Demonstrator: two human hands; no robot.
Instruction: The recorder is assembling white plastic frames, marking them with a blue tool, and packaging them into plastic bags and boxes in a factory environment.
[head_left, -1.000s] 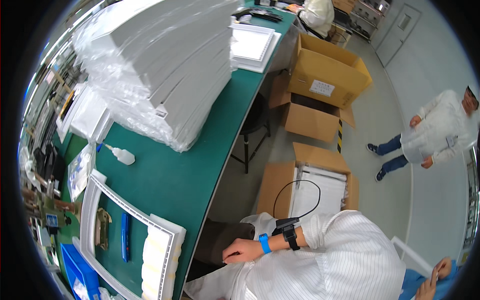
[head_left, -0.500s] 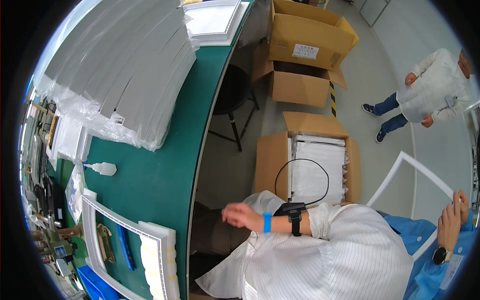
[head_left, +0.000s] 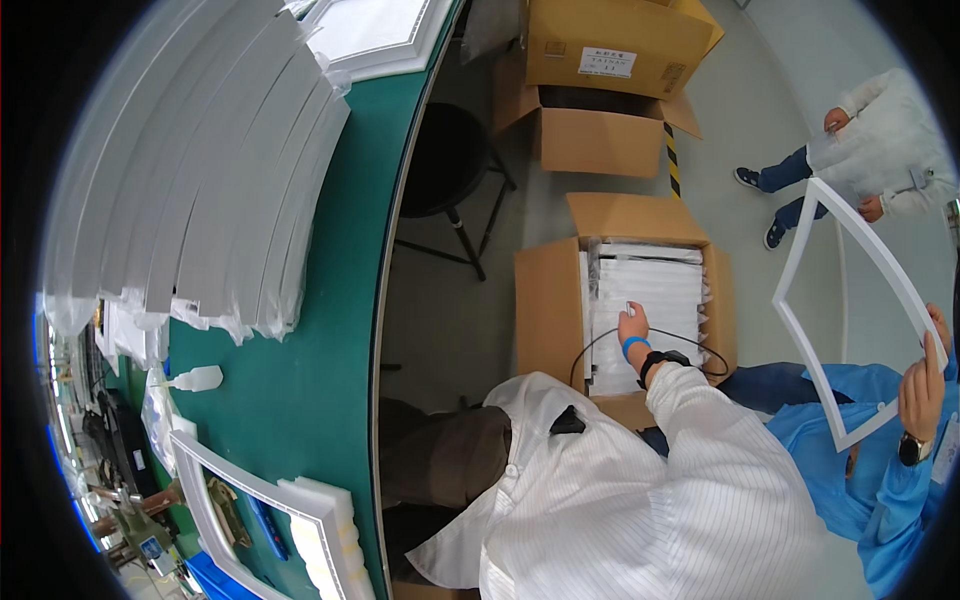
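Observation:
My right hand (head_left: 632, 325), with a blue band and a black strap at the wrist, reaches over an open cardboard box (head_left: 548, 315). Its fingers look curled together, and a small pale tip shows at their far end; what it is I cannot make out. Under the hand lie white flat pieces (head_left: 655, 280), packed in a row inside the box, some in clear plastic. Whether the hand touches them is unclear. A thin black cable (head_left: 690, 333) loops across the box beside my wrist. My left hand is out of view.
On the green table (head_left: 340, 300) stand plastic-wrapped grey panels (head_left: 200, 180), a white bottle (head_left: 197, 378) and a white frame (head_left: 255, 487). A black stool (head_left: 445, 160) and more cartons (head_left: 600, 140) stand beyond. A co-worker in blue holds a white frame (head_left: 870, 235); another person stands behind.
My right hand has gone from above my lap to over the open box, away from the table. The co-worker's white frame has been raised. The whole view has shifted slightly.

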